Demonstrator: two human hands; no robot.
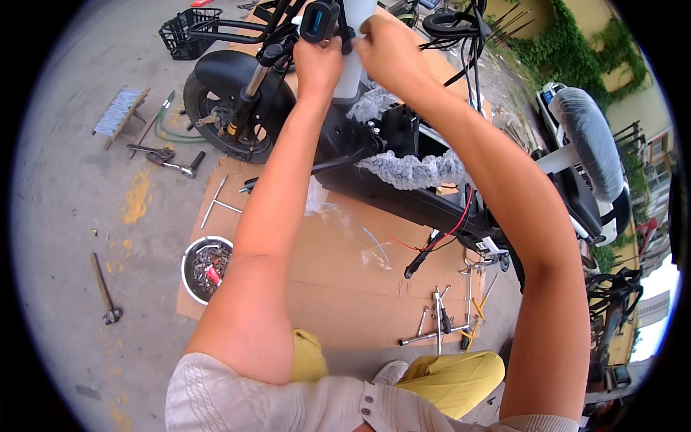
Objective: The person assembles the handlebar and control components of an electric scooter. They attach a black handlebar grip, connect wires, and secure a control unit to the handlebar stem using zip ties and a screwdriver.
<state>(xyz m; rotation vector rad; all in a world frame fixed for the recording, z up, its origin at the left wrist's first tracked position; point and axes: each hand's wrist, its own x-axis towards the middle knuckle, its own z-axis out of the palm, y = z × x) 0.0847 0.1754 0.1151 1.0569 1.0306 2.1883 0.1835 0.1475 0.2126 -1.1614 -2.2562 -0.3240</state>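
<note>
A small black electric bike stands on a sheet of brown cardboard, its frame partly wrapped in clear bubble film. Both my arms reach up to its white steering column. My left hand is closed at the column's left side, just under a black handlebar unit with a blue screen. My right hand grips the column from the right near its top. Black cables hang by my right hand. What my fingers pinch is hidden.
A round metal bowl of small parts sits at the cardboard's left edge. Wrenches and screwdrivers lie near my knees. Hammers and a T-wrench lie on the concrete. A wrapped seat is to the right.
</note>
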